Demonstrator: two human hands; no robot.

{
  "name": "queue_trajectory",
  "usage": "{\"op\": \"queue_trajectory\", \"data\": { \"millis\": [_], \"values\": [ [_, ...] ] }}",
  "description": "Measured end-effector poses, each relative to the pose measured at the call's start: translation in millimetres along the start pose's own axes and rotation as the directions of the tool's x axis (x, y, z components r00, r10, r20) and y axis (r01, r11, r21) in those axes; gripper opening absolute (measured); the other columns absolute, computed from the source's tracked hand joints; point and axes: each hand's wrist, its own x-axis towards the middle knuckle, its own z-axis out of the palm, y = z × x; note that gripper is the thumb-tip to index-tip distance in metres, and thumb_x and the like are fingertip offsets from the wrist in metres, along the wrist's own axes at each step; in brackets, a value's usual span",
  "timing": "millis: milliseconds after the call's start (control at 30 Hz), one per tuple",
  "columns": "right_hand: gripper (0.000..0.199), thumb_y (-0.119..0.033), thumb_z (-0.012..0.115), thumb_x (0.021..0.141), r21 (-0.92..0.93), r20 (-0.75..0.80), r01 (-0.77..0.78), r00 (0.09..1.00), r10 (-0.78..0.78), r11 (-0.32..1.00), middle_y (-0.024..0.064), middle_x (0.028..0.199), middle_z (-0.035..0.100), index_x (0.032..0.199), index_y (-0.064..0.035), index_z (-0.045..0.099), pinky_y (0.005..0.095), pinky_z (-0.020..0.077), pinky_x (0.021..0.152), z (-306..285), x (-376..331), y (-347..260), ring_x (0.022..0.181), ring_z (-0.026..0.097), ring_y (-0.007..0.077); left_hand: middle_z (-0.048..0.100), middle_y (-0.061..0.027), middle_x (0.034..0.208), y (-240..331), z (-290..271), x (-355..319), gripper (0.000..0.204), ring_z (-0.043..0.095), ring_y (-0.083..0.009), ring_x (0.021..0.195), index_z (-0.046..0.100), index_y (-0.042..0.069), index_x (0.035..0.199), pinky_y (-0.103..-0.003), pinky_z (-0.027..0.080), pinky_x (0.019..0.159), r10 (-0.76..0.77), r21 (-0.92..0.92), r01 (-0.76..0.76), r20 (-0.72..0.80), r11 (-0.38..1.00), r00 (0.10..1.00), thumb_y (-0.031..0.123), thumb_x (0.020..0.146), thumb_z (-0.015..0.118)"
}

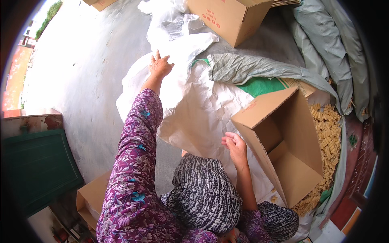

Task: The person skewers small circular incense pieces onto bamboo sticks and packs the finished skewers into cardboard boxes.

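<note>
My left hand [160, 66] reaches far forward with its fingers spread, at the white plastic sheeting [139, 83]; nothing shows in its grip. Closer in, my right hand [236, 150] is half curled with its fingers loosely apart, and it appears to hold nothing. It hovers over a creased whitish sheet [202, 109], just left of an open cardboard box [263, 111]. The box is tipped, its opening turned to the right, and its inside looks bare.
Small yellowish ridged pieces [326, 133] are heaped right of the box. A grey woven tarp [259, 67] lies beyond. Another cardboard box [229, 18] and clear plastic bags [172, 20] are at the far side. One more carton [91, 198] stands lower left, near a dark green panel [40, 166].
</note>
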Motion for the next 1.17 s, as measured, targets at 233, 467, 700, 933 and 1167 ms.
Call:
{"op": "queue_trajectory", "data": {
  "millis": [233, 467, 700, 933, 1167],
  "values": [
    [0.034, -0.014, 0.055, 0.093, -0.093, 0.006, -0.134, 0.991, 0.135, 0.987, 0.0154, 0.104, 0.069, 0.120, 0.0064, 0.057, 0.0296, 0.0517, 0.083, 9.6, 9.0, 8.6, 0.092, 0.068, 0.0186, 0.016, -0.0060, 0.161, -24.7, 25.4, 71.7, 0.053, 0.007, -0.0345, 0.148, 0.051, 0.023, 0.140, -0.059, 0.021, 0.114, -0.028, 0.023, 0.028, -0.028, 0.999, 0.999, 0.036, 0.090, 0.063],
    [0.034, -0.014, 0.055, 0.093, -0.089, 0.070, -0.042, 0.996, 0.048, 0.995, 0.0171, 0.104, 0.069, 0.120, 0.0066, 0.057, 0.0295, 0.0515, 0.082, 15.6, 6.7, 7.2, 0.090, 0.068, 0.0183, 0.073, -0.0118, 0.090, -35.7, -10.4, 64.3, 0.020, 0.068, -0.0216, 0.087, 0.075, 0.005, 0.096, -0.032, 0.052, 0.081, -0.283, -0.804, -0.130, -0.349, 0.580, 0.893, 0.016, 0.081, 0.069],
    [0.038, -0.012, 0.055, 0.094, 0.027, 0.059, 0.110, 0.992, -0.112, 0.994, 0.0174, 0.114, 0.064, 0.128, 0.0047, 0.051, 0.0313, 0.0507, 0.085, 5.5, -15.6, -29.8, 0.093, 0.066, 0.0197, 0.070, -0.0095, 0.090, 27.9, -110.8, -133.2, 0.006, 0.065, -0.0141, 0.085, 0.069, -0.002, 0.091, -0.027, 0.051, 0.082, 0.235, -0.901, -0.431, -0.410, 0.043, 0.881, -0.001, 0.086, 0.066],
    [0.075, -0.021, 0.065, 0.089, 0.249, -0.002, 0.353, 0.931, -0.364, 0.902, 0.0162, 0.146, 0.039, 0.150, -0.0047, 0.024, 0.0367, 0.0433, 0.101, 11.1, -78.5, -66.2, 0.121, 0.052, 0.0248, 0.066, -0.0085, 0.088, 94.0, -147.3, -335.0, 0.004, 0.064, -0.0222, 0.085, 0.066, 0.001, 0.085, -0.032, 0.049, 0.078, 0.976, -0.903, -0.427, -0.122, -0.035, 0.179, 0.003, 0.084, 0.070],
    [0.060, -0.028, 0.062, 0.090, 0.221, -0.233, 0.582, 0.811, -0.537, 0.782, 0.0136, 0.136, 0.050, 0.140, -0.0028, 0.041, 0.0357, 0.0368, 0.108, -34.7, -171.7, -85.4, 0.125, 0.048, 0.0201, 0.067, -0.0111, 0.089, 157.1, -160.2, -409.7, 0.008, 0.066, -0.0241, 0.085, 0.066, 0.002, 0.092, -0.033, 0.050, 0.078, 0.975, -0.885, -0.438, -0.070, -0.158, -0.211, -0.001, 0.084, 0.068]
  ]
}}
